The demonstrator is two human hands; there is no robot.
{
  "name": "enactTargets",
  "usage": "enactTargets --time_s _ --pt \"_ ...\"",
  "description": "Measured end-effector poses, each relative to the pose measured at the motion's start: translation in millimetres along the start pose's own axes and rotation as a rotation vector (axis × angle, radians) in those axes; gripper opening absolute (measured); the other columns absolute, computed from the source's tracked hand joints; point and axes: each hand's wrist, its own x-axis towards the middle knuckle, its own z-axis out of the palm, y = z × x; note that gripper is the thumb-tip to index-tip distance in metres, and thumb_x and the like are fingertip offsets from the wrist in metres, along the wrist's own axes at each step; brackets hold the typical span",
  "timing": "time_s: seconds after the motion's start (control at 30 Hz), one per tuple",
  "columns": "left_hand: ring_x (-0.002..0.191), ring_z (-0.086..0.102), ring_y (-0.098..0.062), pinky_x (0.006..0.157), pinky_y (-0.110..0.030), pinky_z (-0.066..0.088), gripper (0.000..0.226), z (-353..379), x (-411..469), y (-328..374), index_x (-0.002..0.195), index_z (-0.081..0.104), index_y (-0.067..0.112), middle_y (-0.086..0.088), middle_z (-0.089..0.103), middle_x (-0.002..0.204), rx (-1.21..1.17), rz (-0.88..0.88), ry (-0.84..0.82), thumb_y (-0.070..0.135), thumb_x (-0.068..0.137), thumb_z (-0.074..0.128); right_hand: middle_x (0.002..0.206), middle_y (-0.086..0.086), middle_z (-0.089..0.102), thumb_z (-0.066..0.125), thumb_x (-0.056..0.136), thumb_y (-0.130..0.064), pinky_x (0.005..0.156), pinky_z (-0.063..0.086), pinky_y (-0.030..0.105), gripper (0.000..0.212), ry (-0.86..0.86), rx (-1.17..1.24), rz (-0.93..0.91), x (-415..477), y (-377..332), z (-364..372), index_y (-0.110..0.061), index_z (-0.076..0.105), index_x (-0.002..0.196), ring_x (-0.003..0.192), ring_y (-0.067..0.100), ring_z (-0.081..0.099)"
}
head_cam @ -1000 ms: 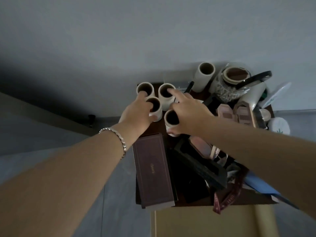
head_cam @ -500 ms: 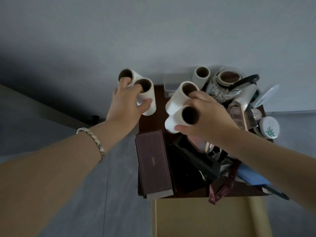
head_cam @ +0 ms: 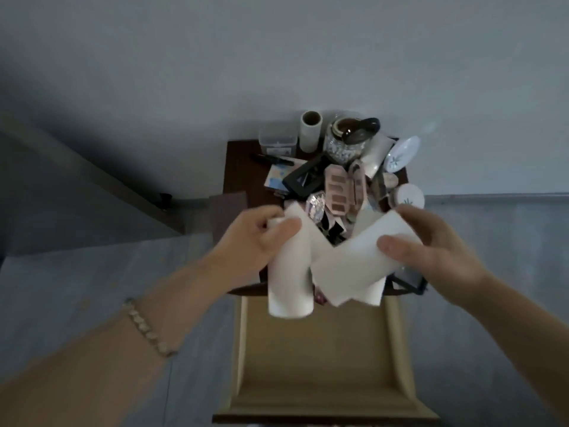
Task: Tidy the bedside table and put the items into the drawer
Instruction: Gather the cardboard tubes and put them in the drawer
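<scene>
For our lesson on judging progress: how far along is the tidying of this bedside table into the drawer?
Early. Done: the drawer is open, with nothing visible inside. In hand: the left hand and right hand each grip white rolls above the drawer's back end. Left: another roll, a glass jar, a makeup palette and more clutter crowd the bedside table.

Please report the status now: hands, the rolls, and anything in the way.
Left hand and right hand each grip white rolls, over the open drawer. No obstacle seen below.

Free room inside the open drawer (head_cam: 320,349); bedside table (head_cam: 241,167) behind densely crowded.
</scene>
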Motion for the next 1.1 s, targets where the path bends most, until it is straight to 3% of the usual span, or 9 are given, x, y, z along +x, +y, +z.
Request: enactTargets --time_s 0.13,0.27,0.37,0.47,0.57,0.7,0.83,0.93,1.1 --pt "0.058 0.046 -0.014 0.054 -0.025 0.037 0.03 57.1 -52.4 -29.4 0.063 0.048 0.015 0.001 0.047 0.062 -0.291 -0.281 0.015 0.032 0.086 0.058 0.066 -0.011 0.067 0.067 0.044 -0.045 0.059 0.05 0.018 0.034 -0.065 0.154 0.158 -52.4 37.1 1.6 -0.024 0.071 0.071 0.065 0.002 0.063" --pt "0.067 0.051 -0.018 0.064 -0.032 0.036 0.026 110.9 -84.4 -46.0 0.065 0.051 0.019 -0.002 0.056 0.068 -0.648 -0.532 0.063 0.027 0.09 0.054 0.089 0.004 0.069 0.068 0.053 -0.048 0.077 0.052 0.039 0.032 0.014 0.254 0.261 -78.4 71.5 13.5 -0.028 0.071 0.078 0.083 0.019 0.064" --pt "0.072 0.057 -0.019 0.066 -0.033 0.042 0.018 131.7 -91.7 -51.5 0.084 0.059 0.014 -0.002 0.063 0.074 -0.652 -0.6 0.098 0.029 0.091 0.052 0.08 -0.001 0.065 0.062 0.064 -0.043 0.074 0.051 0.036 0.011 0.03 0.215 0.341 -84.0 86.6 16.9 -0.035 0.067 0.069 0.077 0.016 0.062" --pt "0.082 0.06 -0.018 0.073 -0.033 0.048 0.018 139.1 -85.8 -64.0 0.092 0.06 0.023 -0.001 0.064 0.085 -0.482 -0.598 0.06 0.034 0.094 0.046 0.081 0.003 0.064 0.063 0.062 -0.041 0.074 0.051 0.039 0.012 0.054 0.227 0.443 -81.9 102.0 6.0 -0.031 0.065 0.068 0.075 0.019 0.062" --pt "0.079 0.057 -0.013 0.07 -0.027 0.048 0.019 127.4 -75.6 -74.7 0.08 0.052 0.033 0.003 0.058 0.085 -0.287 -0.552 -0.015 0.037 0.095 0.042 0.089 0.006 0.062 0.072 0.064 -0.044 0.073 0.05 0.037 0.025 -0.033 0.086 0.554 -72.4 117.7 -10.4 -0.032 0.059 0.083 0.078 0.021 0.061" --pt "0.091 0.062 -0.028 0.089 -0.045 0.05 0.026 108.5 -53.8 -97.4 0.084 0.06 0.026 -0.009 0.063 0.092 -0.289 -0.553 -0.191 0.043 0.094 0.041 0.096 0.001 0.062 0.074 0.055 -0.049 0.068 0.051 0.031 0.062 -0.184 -0.03 0.764 -56.0 140.6 -2.9 -0.028 0.052 0.109 0.083 0.018 0.062" --pt "0.081 0.063 -0.025 0.076 -0.039 0.051 0.026 104.4 -43.6 -119.6 0.092 0.059 0.017 -0.009 0.064 0.087 -0.397 -0.666 -0.219 0.041 0.091 0.048 0.093 0.008 0.065 0.072 0.068 -0.043 0.065 0.052 0.033 0.037 -0.006 0.202 0.747 -45.7 158.0 31.5 -0.027 0.053 0.095 0.076 0.02 0.063" --pt "0.082 0.064 -0.024 0.069 -0.036 0.052 0.021 107.1 -46.1 -135.2 0.103 0.057 0.026 -0.007 0.065 0.091 -0.497 -0.749 -0.138 0.041 0.089 0.053 0.1 0.009 0.063 0.068 0.07 -0.05 0.067 0.055 0.038 0.045 0.087 0.302 0.746 -39.0 175.1 59.9 -0.027 0.05 0.105 0.081 0.024 0.065" --pt "0.093 0.063 -0.03 0.075 -0.043 0.056 0.056 114.6 -40.6 -173.5 0.127 0.036 0.039 -0.011 0.059 0.11 -0.579 -0.898 -0.018 0.055 0.079 0.061 0.109 0.007 0.063 0.062 0.064 -0.06 0.083 0.054 0.047 0.065 0.119 0.343 0.733 -26.1 209.3 99.2 -0.028 0.048 0.119 0.094 0.026 0.065"
